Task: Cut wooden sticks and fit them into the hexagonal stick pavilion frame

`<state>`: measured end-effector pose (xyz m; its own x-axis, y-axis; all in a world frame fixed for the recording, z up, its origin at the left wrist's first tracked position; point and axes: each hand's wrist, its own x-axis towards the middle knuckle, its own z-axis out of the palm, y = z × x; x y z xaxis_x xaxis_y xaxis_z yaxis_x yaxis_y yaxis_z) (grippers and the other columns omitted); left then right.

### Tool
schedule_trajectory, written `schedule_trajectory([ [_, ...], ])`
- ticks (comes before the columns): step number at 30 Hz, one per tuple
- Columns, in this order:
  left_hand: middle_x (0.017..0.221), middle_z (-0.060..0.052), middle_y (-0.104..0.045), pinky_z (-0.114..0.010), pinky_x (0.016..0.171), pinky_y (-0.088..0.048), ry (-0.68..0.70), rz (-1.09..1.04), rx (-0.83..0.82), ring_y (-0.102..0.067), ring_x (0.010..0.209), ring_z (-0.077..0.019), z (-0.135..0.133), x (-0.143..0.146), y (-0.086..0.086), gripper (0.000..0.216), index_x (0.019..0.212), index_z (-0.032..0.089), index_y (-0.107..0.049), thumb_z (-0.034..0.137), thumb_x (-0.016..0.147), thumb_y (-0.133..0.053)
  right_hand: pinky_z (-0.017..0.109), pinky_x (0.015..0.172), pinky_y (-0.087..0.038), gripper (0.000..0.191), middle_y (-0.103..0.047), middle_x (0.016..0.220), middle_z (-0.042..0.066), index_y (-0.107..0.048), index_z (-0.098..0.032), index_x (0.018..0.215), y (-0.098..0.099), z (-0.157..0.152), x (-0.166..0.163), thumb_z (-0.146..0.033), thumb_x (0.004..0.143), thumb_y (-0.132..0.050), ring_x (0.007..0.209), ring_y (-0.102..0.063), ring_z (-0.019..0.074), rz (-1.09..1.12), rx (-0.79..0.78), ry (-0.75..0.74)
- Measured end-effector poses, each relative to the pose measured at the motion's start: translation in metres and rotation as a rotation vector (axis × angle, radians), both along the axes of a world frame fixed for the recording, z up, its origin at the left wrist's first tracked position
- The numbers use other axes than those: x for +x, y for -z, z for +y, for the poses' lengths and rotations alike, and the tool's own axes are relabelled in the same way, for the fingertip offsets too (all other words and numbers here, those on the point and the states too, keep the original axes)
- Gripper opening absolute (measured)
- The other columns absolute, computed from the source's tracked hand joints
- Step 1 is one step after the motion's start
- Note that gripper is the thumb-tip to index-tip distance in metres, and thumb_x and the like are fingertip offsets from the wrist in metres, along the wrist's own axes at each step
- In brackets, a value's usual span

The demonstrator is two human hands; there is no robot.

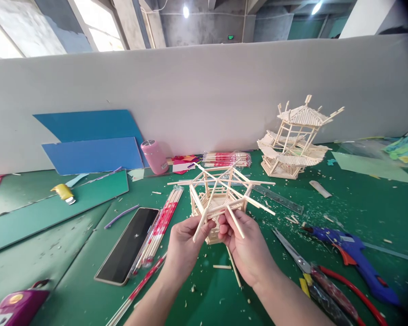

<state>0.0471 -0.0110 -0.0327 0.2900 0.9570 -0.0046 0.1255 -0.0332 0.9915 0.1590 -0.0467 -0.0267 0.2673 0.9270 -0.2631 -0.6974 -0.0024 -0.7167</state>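
A small wooden stick frame model (221,192), hexagonal with spokes sticking out, is held above the green mat (71,280). My left hand (183,246) pinches one of its lower sticks, fingers closed. My right hand (246,249) grips the frame from the right side, fingers closed on its sticks. A few loose sticks (234,269) lie on the mat right below my hands.
A finished stick pagoda (294,142) stands at the back right. Scissors (313,269) and a blue glue gun (355,260) lie at the right. A phone (129,244), a stick bundle (161,226), a ruler (280,199), a pink bottle (154,156) and blue boards (88,140) are nearby.
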Motion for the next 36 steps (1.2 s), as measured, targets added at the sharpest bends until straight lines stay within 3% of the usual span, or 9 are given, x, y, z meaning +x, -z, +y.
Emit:
schedule_trajectory([
  [15, 0.063, -0.001, -0.069, -0.023, 0.059, -0.043, 0.002, -0.048, 0.005, -0.057, 0.062, -0.0165, -0.002, 0.005, 0.014, 0.013, 0.073, 0.015, -0.074, 0.024, 0.068, -0.066, 0.019, 0.051, -0.042, 0.020, -0.052, 0.053, -0.006, -0.055, -0.018, 0.061, 0.020, 0.000, 0.001, -0.030, 0.075, -0.062, 0.047, -0.046, 0.0056, -0.103, 0.016, 0.006],
  [24, 0.058, -0.002, -0.067, -0.023, 0.055, -0.044, 0.005, -0.079, 0.000, -0.057, 0.058, -0.0166, -0.005, 0.007, 0.018, 0.014, 0.066, 0.014, -0.074, 0.027, 0.066, -0.068, 0.020, 0.052, -0.040, 0.025, -0.049, 0.055, -0.007, -0.053, -0.019, 0.065, 0.033, -0.001, -0.002, -0.040, 0.077, -0.059, 0.049, -0.045, 0.0065, -0.139, 0.048, 0.021],
  [36, 0.063, -0.003, -0.067, -0.027, 0.060, -0.045, -0.046, 0.015, 0.018, -0.058, 0.064, -0.0195, -0.004, 0.001, 0.026, 0.016, 0.076, 0.015, -0.073, 0.027, 0.070, -0.064, 0.022, 0.048, -0.042, 0.032, -0.046, 0.050, -0.007, -0.046, -0.021, 0.065, 0.037, -0.004, -0.010, -0.049, 0.081, -0.051, 0.046, -0.045, 0.0095, -0.201, 0.009, 0.025],
])
